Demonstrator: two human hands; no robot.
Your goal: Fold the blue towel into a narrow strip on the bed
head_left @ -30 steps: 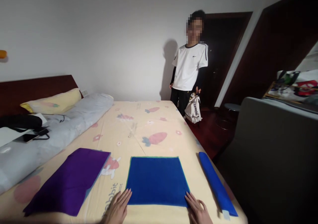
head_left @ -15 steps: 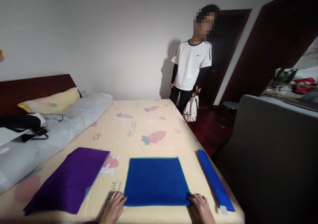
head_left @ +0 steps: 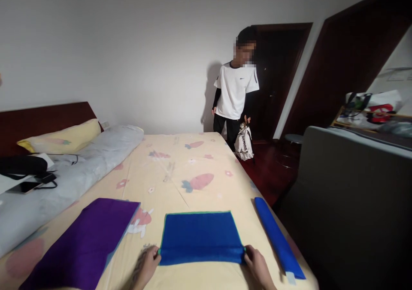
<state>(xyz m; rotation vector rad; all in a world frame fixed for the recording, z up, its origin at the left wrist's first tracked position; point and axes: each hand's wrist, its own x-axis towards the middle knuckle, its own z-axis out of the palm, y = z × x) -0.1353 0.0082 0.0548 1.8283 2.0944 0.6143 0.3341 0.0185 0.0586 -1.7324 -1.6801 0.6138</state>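
A blue cloth [head_left: 199, 234] with a green edge lies flat on the patterned bed sheet [head_left: 174, 170], its near edge folded over in a narrow strip. My left hand [head_left: 148, 262] pinches the near left corner of it, and my right hand [head_left: 255, 262] grips the near right corner. To the left lies a purple cloth [head_left: 83, 243], touched by neither hand. On the right, a long folded blue roll [head_left: 278, 238] with a pale tag lies along the bed's edge.
A grey quilt [head_left: 96, 161], a yellow pillow [head_left: 64, 137] and a phone [head_left: 29, 187] lie at the left. Beyond the bed stands a person in a white shirt [head_left: 233, 90], holding a white bag [head_left: 245, 144]. A dark panel [head_left: 347, 204] stands at the right.
The near edge of the blue cloth has been lifted and folded over in both hands. The person beyond the bed has lowered the head, and the view has shifted slightly.
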